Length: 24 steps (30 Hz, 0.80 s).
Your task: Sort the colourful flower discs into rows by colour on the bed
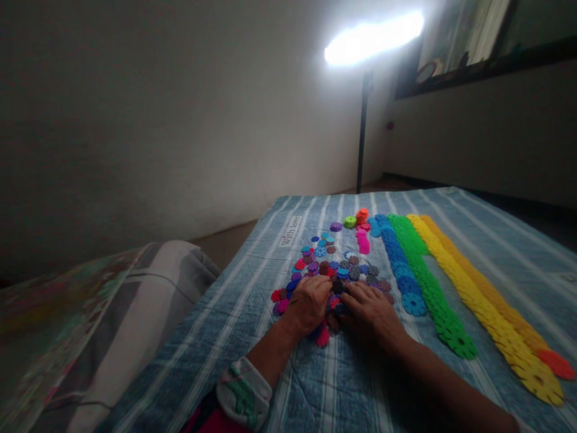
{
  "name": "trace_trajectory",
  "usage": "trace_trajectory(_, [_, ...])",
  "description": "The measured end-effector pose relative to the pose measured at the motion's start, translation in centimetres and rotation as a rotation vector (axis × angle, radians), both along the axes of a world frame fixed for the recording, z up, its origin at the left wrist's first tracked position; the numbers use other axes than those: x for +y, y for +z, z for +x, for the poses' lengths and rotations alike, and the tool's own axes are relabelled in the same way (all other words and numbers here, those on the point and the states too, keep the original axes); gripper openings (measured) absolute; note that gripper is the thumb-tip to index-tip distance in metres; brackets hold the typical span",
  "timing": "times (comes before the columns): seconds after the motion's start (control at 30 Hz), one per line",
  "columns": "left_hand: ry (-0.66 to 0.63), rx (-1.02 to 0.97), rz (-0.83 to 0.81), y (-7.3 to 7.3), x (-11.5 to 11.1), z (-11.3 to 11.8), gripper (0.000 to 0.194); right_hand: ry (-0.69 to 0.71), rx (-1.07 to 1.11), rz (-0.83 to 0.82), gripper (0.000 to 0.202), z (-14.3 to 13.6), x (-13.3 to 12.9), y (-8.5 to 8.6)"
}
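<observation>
A loose pile of notched plastic discs (323,267) in purple, red, blue, brown and grey lies on the striped cloth. My left hand (311,300) rests on the near part of the pile, its fingers bent and pressed together; what is under the fingertips is hidden. Beside it, my right hand (372,310) lies palm down on the same discs with its fingers stretched out and slightly apart. A black disc (338,286) shows between the two hands. Close to my left wrist, a pink-red disc (323,337) sticks out at the pile's near edge.
Right of the pile run overlapping rows of blue discs (396,258), green discs (426,288), yellow discs (478,300) and amber discs (487,285). An orange-red disc (556,364) ends the outer row. Small pink (363,240) and lime (350,222) stacks stand farther back. Behind is a lit lamp (374,39).
</observation>
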<state>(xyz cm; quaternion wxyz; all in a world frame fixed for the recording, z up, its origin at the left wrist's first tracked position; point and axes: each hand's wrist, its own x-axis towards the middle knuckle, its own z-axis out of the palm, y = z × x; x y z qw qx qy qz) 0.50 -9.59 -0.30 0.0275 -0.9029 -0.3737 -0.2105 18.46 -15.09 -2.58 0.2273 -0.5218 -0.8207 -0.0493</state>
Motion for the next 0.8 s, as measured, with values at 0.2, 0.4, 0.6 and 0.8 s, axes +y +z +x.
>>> trace_trajectory(0.2, [-0.005, -0.006, -0.003, -0.03, 0.07, -0.03, 0.026, 0.013, 0.001, -0.018, 0.026, 0.06, 0.02, 0.12])
trace_trajectory(0.4, [-0.011, -0.007, 0.006, 0.05, 0.05, -0.1, 0.026, 0.003, 0.0, -0.005, 0.027, -0.02, 0.01, 0.06])
trace_trajectory(0.6, [0.009, 0.011, -0.019, 0.19, 0.05, -0.03, 0.026, 0.011, -0.001, -0.021, 0.026, 0.03, 0.04, 0.15])
trace_trajectory(0.8, [0.068, 0.036, -0.051, 0.54, 0.11, 0.18, 0.026, 0.012, -0.003, -0.026, 0.027, -0.03, 0.06, 0.37])
